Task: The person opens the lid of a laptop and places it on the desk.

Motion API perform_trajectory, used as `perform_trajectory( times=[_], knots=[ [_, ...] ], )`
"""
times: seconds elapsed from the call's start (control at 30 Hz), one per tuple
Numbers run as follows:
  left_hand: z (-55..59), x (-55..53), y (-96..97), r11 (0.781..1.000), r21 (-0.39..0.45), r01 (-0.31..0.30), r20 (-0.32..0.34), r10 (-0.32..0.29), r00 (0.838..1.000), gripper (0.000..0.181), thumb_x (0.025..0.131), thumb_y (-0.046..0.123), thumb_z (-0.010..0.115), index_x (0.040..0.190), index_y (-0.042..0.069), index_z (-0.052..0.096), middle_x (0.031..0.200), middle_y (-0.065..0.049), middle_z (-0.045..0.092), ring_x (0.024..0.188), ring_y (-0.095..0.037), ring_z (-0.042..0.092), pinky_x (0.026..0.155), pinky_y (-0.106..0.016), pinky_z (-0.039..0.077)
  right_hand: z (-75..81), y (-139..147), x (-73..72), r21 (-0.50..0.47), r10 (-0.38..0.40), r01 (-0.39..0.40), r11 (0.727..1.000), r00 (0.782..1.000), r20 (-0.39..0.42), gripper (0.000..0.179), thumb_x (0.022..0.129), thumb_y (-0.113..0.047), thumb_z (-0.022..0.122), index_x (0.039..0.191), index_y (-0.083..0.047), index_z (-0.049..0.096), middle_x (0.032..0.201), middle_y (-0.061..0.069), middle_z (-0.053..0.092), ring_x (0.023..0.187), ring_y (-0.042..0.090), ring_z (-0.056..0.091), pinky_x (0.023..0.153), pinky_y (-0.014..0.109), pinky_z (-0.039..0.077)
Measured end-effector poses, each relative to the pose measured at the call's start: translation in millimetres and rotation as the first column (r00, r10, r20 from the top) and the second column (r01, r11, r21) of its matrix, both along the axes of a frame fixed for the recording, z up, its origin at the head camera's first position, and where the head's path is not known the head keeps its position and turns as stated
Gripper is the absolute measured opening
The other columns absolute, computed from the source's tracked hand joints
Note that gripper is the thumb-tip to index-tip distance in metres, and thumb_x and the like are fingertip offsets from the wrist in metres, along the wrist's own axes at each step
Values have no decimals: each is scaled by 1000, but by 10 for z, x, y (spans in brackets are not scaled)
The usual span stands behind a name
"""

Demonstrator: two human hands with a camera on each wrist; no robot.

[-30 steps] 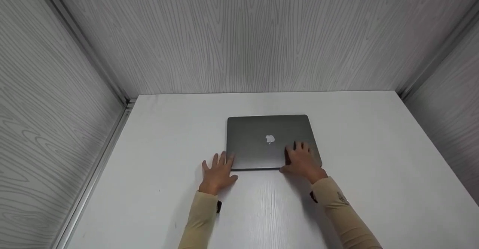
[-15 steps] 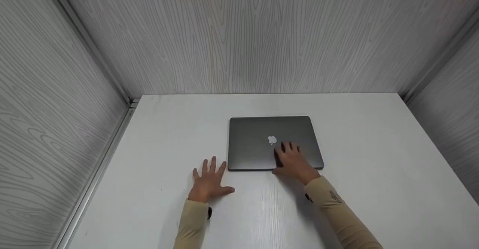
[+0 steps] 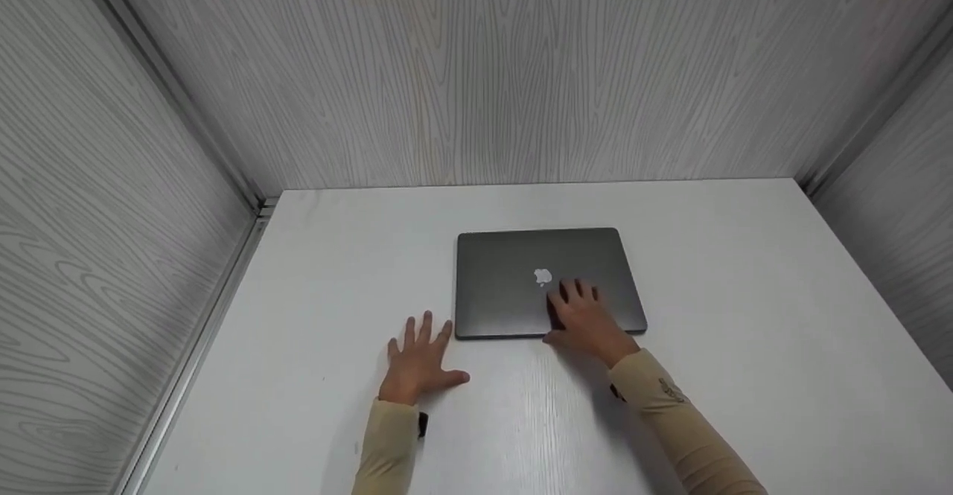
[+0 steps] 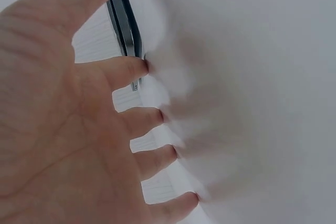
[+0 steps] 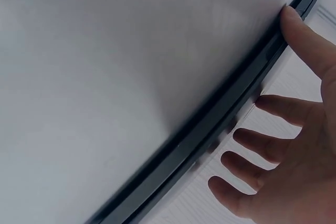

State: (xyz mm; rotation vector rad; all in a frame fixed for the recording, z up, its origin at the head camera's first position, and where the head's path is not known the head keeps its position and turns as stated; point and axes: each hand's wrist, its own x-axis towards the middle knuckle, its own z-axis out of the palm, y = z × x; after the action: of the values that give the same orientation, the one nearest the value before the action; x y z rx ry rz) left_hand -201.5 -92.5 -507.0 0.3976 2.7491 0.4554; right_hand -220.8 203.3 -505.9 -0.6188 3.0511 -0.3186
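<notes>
A closed grey laptop [image 3: 506,305] with a pale apple logo on its lid lies flat on the white table, its long front edge towards me. My right hand [image 3: 588,331] rests over the front part of the lid. Its fingertips touch the lid right of the logo and its thumb [image 5: 296,27] lies at the front edge, in the right wrist view. Just left of the laptop's front left corner, my left hand [image 3: 417,365] has its fingers spread, with the fingertips on the table. In the left wrist view the laptop's edge [image 4: 125,24] shows behind the left index finger.
The white tabletop [image 3: 350,257] stretches around the laptop on all sides. Grey wood-grain panels enclose it: a back panel [image 3: 491,71], a left panel [image 3: 97,257] and a right one [image 3: 893,182]. A metal rail [image 3: 201,346] runs along the left side.
My left hand has come off the laptop's front left corner, moving left and towards me onto the table. The right hand has slid left along the front edge. The laptop stays closed.
</notes>
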Motion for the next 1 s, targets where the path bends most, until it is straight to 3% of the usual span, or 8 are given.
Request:
perform_trajectory(
  times=[0.27,0.53,0.77,1.0],
  knots=[
    [-5,-6,9,1000,2,3,33,-3,999,88,87,45,78,156,7,39,164,-26,17,149,-52,10,112,-70,18,-20,-13,-17,58,18,-15,998,999,-49,77,83,-39,84,138,7,54,138,33,49,124,56,45,98,70,41],
    [-41,51,-43,999,43,15,14,-15,1000,84,90,41,75,156,4,38,165,-24,18,150,-50,7,114,-71,12,29,-38,-13,53,27,-26,998,999,-35,77,84,-42,83,139,4,54,138,30,51,126,54,45,98,69,40],
    [-33,118,-43,998,57,29,1,-29,1000,83,92,40,74,156,2,36,164,-25,19,150,-50,9,114,-70,13,36,-30,3,52,51,-49,997,997,-50,73,86,-43,80,139,2,56,136,26,54,125,51,47,97,69,41],
    [-11,179,10,997,67,37,-14,-36,999,82,93,35,74,155,-1,35,164,-26,19,149,-50,13,113,-70,17,50,7,22,11,99,-99,995,982,-161,56,85,-35,82,126,0,65,130,20,60,117,44,56,89,65,49]
  ],
)
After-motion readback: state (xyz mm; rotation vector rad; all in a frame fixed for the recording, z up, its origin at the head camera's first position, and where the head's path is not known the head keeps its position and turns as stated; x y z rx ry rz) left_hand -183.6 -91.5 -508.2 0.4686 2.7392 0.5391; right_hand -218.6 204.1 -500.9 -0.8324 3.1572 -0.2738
